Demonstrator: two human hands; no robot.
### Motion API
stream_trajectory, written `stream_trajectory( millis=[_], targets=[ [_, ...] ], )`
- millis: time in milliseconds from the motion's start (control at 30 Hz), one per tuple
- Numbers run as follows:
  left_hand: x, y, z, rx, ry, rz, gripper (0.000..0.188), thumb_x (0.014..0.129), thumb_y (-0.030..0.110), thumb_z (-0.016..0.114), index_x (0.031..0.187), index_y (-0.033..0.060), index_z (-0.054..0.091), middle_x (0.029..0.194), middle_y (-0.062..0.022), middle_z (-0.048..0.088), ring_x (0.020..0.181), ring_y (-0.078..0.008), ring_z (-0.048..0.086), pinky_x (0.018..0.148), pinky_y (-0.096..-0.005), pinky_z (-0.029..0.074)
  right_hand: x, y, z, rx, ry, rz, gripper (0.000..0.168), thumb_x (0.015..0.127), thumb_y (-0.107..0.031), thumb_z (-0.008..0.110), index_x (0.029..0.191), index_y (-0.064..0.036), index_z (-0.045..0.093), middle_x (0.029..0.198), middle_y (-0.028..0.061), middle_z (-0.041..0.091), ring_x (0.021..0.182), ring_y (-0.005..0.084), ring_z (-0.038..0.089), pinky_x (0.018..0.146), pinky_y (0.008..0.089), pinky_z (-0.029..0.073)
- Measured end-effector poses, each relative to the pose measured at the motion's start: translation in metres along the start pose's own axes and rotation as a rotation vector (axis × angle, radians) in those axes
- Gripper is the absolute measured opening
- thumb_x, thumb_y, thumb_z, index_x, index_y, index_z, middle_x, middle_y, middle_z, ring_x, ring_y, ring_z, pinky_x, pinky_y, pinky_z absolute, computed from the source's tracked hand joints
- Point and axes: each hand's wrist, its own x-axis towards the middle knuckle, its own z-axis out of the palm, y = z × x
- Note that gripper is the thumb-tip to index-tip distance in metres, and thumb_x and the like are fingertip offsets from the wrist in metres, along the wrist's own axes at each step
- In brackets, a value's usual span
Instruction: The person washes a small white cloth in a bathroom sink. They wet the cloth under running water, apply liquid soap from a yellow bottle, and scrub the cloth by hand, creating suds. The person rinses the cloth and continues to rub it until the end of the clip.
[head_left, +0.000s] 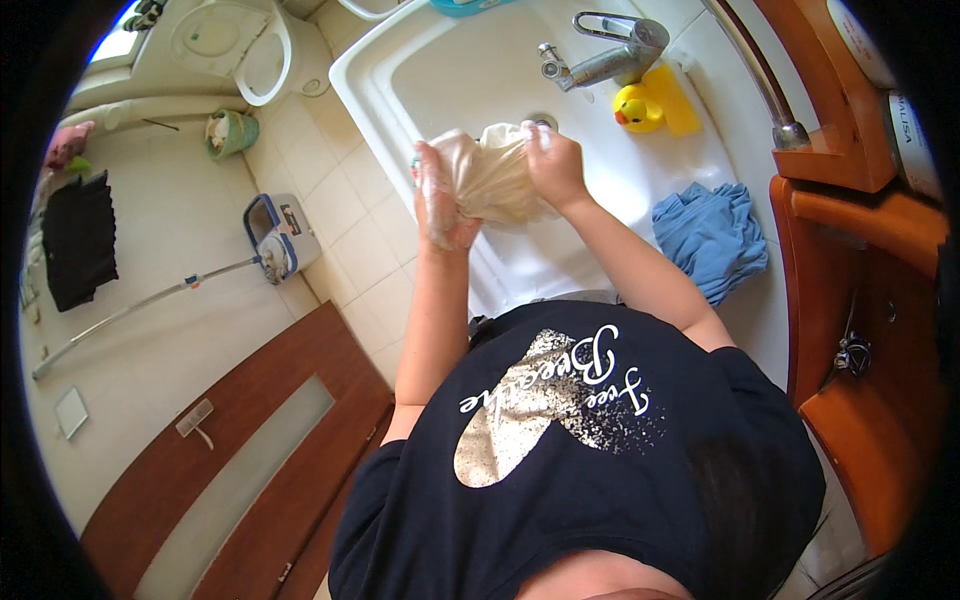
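Observation:
A wet, cream-coloured cloth (499, 180) is stretched between my hands above the white sink (517, 259). At its left side, my left hand (441, 199) has suds on it and supports the cloth, with the fingers pointing away from me. My right hand (553, 161) grips the cloth's right edge in closed fingers, close to the drain (541, 120). Beyond that hand, the metal faucet (615, 60) reaches over the basin. Beside the faucet's base sit a yellow rubber duck (637, 109) and a yellow block-like thing (675, 101).
A crumpled blue cloth (712, 236) lies on the sink's right side. A turquoise container (469, 6) shows at the far edge. Wooden cabinet parts (832, 187) stand at the right. On the left are a toilet (266, 64), a mop bucket (285, 232) and a wooden door (247, 465).

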Motion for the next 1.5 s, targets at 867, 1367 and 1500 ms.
stream_trajectory(
  millis=[867,1367,1500],
  targets=[
    [0.019,-0.013,-0.004,0.051,0.094,0.059,0.025,0.091,0.032,0.046,0.091,0.0071,0.048,0.082,-0.0067,0.055,0.074,-0.0188,0.058,0.066,-0.0313,0.051,-0.04,-0.037,-0.023,0.276,-0.318,-0.596,0.03,0.081,-0.017,0.057,0.102,0.005,0.057,0.104,0.0168,0.057,0.097,0.0277,0.055,0.088,0.0339,0.041],
    [0.043,-0.046,-0.047,0.128,-0.153,0.16,0.028,0.092,0.03,0.043,0.103,0.006,0.051,0.092,-0.0059,0.057,0.082,-0.0195,0.056,0.069,-0.0303,0.048,-0.042,-0.052,0.035,0.12,0.057,-0.268,0.023,0.078,-0.018,0.054,0.075,0.005,0.058,0.073,0.0264,0.058,0.07,0.0415,0.058,0.061,0.0445,0.046],
    [0.0,-0.032,0.013,0.088,0.146,-0.094,0.026,0.092,0.026,0.043,0.105,0.0053,0.05,0.097,-0.0071,0.055,0.087,-0.0193,0.055,0.072,-0.0297,0.047,0.0,-0.024,0.033,0.005,-0.056,0.044,0.027,0.079,-0.017,0.052,0.064,0.004,0.059,0.064,0.0252,0.057,0.065,0.0397,0.058,0.06,0.0431,0.047]
  ],
)
